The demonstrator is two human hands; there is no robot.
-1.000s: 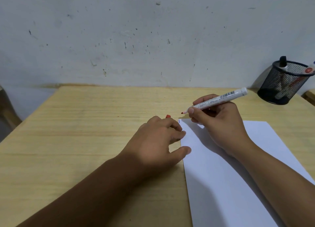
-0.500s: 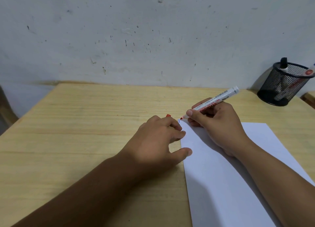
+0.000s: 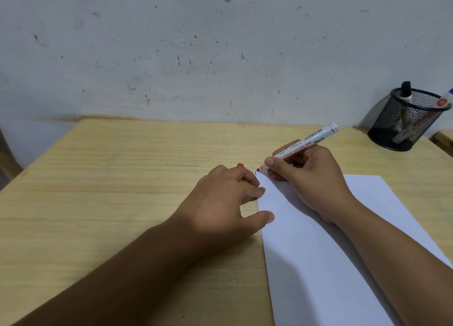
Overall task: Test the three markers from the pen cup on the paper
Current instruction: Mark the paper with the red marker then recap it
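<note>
A: One marker out of three in use, uncapped, red tip at the far left corner of the paper. Clamped between thumb and fingers of the right hand, barrel slanting up to the right. Already a short dark stroke at that corner edge, just beside the tip.

B: Better to press lightly and pull the tip inward, away from the edge, or else ink on the table.

A: Agreed. Left hand flat beside the sheet, thumb and one fingertip on its left edge, other fingers curled over a small red cap. Good to keep firm pressure there against sliding.

B: Two more markers upright in the mesh pen cup, far right, well apart from the hands. Probably early in the task.
</note>
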